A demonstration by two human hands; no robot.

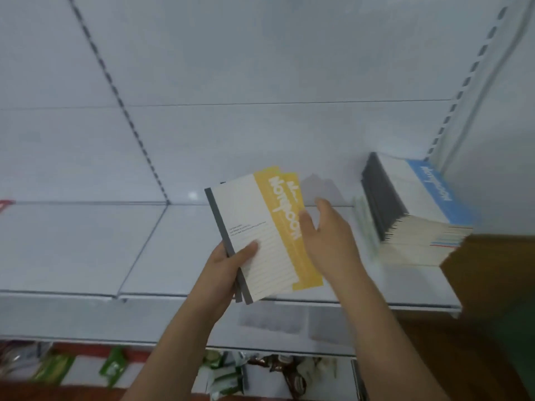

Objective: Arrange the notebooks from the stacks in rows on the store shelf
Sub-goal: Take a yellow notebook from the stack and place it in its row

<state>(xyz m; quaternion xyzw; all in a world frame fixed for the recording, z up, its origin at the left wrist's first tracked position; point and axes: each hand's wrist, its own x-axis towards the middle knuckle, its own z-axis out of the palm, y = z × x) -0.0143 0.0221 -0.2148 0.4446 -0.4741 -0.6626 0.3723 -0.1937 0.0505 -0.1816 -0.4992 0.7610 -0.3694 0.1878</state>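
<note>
My left hand [231, 263] grips a few yellow-and-white notebooks [260, 227] by their grey spines, holding them above the front of the white shelf [86, 241]. The notebooks are fanned slightly, the covers facing me. My right hand [327, 235] is beside their right edge, fingers apart, thumb touching the yellow band. A stack of blue-and-white notebooks [417, 204] lies flat in the shelf's far right corner.
The white back panel has slotted uprights [121, 105] and another at the right [463, 91]. A brown cardboard box [492, 270] sits at the right edge, in front of the stack. Packaged goods [231, 374] lie on a lower level below the shelf.
</note>
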